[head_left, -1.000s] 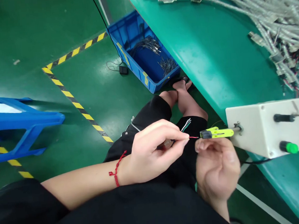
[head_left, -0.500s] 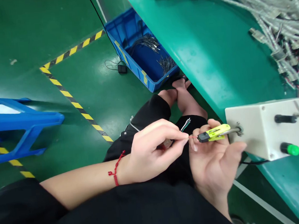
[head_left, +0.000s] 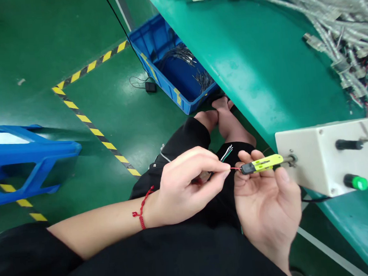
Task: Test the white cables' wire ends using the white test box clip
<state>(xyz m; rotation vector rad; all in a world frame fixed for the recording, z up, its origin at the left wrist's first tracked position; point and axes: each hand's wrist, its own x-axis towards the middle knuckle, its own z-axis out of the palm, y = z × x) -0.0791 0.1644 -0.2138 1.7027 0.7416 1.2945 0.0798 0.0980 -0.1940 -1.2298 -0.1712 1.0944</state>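
Thumb and index finger of my left hand, which wears a red cord bracelet, pinch a thin red wire. The wire runs to the black end of a yellow-green clip-like tool, whose other end meets a metal rod on a white box. My right hand is palm up with its fingers and thumb apart beneath the tool; its fingertips are partly hidden behind it. Loose white, black and green wire ends stick up behind my left hand. The rest of that cable is hidden.
A heap of clear USB cables lies on the green table. A blue crate with dark cables stands on the floor by the table edge. At left is a blue stool. The white box bears a green knob.
My right hand's thumb has moved in toward the tool and its fingers have shifted. The tool's yellow-green arms look closer together. More red wire shows between my left fingertips and the tool.
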